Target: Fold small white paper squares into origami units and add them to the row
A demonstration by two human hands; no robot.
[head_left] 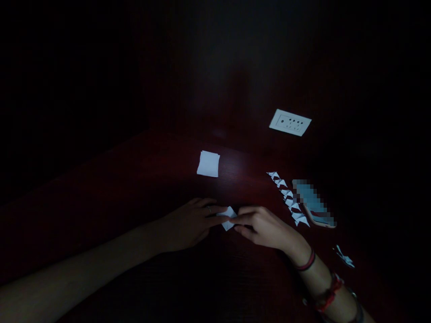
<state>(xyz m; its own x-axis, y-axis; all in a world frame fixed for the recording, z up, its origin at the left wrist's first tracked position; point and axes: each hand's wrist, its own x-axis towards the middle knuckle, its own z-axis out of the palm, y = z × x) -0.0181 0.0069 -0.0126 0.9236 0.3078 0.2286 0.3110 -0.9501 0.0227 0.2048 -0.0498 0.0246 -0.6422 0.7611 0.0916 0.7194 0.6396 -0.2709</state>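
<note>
A small white square of folding paper [230, 212] lies on the dark red table, turned so one corner points up. My left hand [191, 222] comes in from the left, a ring on one finger, with its fingertips pressing the paper's left side. From the right, my right hand [261, 224] holds the paper's right edge between curled fingers, the index fingertip on top. The fingers hide parts of the paper, and dim light makes its creases hard to see. Bracelets [332, 294] circle my right wrist and forearm.
A stack of white paper squares [208, 164] lies beyond my hands. To the right, several folded white paper figures [287, 194] form a slanted row beside a phone [314, 204]. Another folded paper piece [345, 257] lies nearer. A white socket plate [290, 122] is on the back panel.
</note>
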